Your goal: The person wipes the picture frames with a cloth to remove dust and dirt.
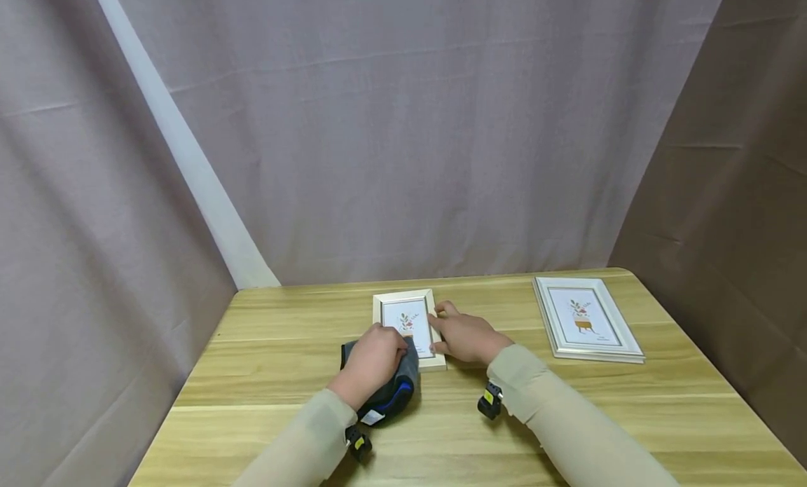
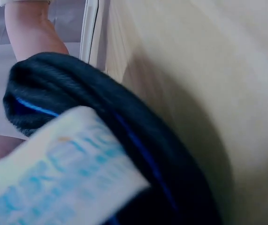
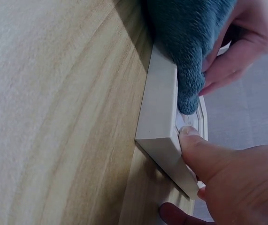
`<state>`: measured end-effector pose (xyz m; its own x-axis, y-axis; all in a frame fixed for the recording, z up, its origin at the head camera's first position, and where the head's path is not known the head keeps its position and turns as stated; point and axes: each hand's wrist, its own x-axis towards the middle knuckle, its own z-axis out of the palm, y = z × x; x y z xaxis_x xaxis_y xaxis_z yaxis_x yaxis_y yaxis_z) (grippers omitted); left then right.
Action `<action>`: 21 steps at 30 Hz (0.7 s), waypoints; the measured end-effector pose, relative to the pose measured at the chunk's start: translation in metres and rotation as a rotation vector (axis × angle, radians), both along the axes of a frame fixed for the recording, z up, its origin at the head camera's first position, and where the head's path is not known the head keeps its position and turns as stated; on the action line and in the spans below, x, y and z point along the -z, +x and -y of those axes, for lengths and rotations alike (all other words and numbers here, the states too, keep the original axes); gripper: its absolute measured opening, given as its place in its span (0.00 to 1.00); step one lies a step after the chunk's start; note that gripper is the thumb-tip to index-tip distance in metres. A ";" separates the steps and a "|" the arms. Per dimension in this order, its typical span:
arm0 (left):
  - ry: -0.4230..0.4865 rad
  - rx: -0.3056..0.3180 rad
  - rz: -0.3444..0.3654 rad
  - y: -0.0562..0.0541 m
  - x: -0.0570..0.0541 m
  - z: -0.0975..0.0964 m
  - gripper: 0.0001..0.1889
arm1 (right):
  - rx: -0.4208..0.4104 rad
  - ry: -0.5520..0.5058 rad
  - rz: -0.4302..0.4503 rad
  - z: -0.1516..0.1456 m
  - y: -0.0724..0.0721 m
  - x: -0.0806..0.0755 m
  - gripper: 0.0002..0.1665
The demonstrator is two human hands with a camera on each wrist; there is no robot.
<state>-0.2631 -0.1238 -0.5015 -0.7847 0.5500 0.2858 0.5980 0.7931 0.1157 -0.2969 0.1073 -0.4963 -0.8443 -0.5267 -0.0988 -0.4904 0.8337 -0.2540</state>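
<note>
A light wooden picture frame (image 1: 403, 295) lies face up on the table, showing a print of a plant. My left hand (image 1: 375, 357) grips a bunched dark grey cloth (image 1: 410, 366) over the frame's lower left part. Blue stitching and a white printed label (image 2: 63, 173) show on the cloth in the left wrist view. At the frame's right side, my right hand (image 1: 468, 335) holds the edge, its thumb (image 3: 197, 147) on the front rim near a corner. The cloth hides the lower left of the print.
A second, white picture frame (image 1: 586, 319) with a similar print lies face up at the table's right. The wooden table (image 1: 277, 361) ends at a grey curtain (image 1: 403, 158) behind, with a brown curtain (image 1: 725, 214) on the right.
</note>
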 end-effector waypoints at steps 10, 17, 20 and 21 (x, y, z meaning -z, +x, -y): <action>0.003 -0.040 -0.020 -0.023 0.005 0.001 0.15 | -0.016 -0.001 -0.023 0.000 0.000 0.000 0.42; 0.010 -0.081 -0.007 -0.040 0.006 -0.004 0.14 | -0.014 -0.005 -0.034 -0.001 -0.001 0.001 0.42; 0.001 -0.092 -0.010 -0.044 0.006 -0.006 0.12 | -0.009 -0.005 -0.029 -0.001 -0.001 0.002 0.42; -0.006 -0.095 -0.008 -0.045 0.006 -0.006 0.12 | -0.008 -0.004 -0.028 -0.001 -0.001 0.002 0.42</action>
<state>-0.3086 -0.1173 -0.5076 -0.8310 0.4751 0.2894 0.5212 0.8468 0.1064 -0.2979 0.1086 -0.4985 -0.8424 -0.5338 -0.0735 -0.5039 0.8288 -0.2433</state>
